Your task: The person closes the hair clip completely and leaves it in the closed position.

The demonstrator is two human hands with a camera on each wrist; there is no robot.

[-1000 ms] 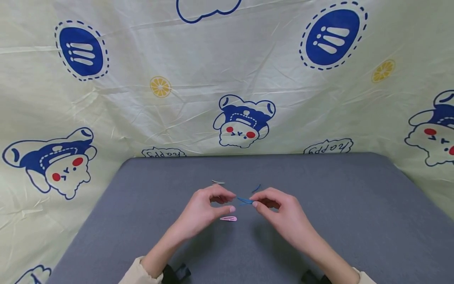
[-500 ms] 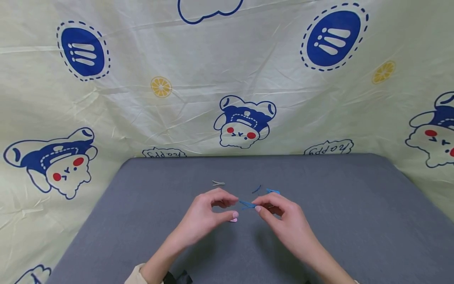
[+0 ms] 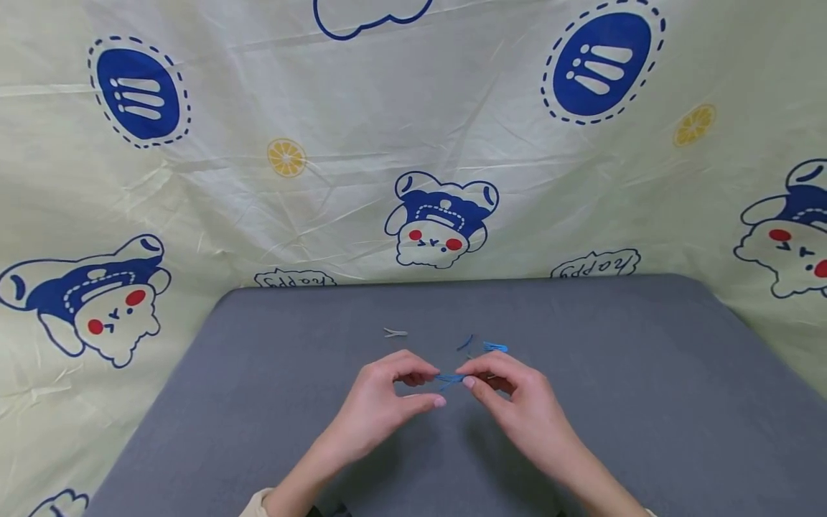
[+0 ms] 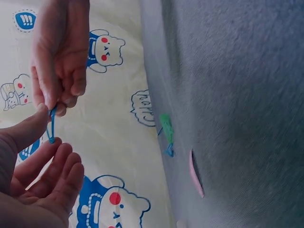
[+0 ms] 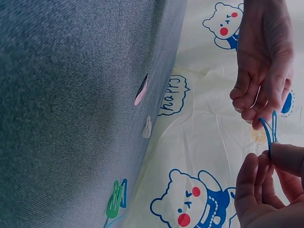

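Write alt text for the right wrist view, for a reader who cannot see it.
The right hand pinches a blue hair clip whose two arms are spread apart, with the left hand at its free end. On a grey tabletop lie a pink clip, a white clip and, near the bottom edge, a green clip beside blue ones, with a cartoon-printed sheet behind.
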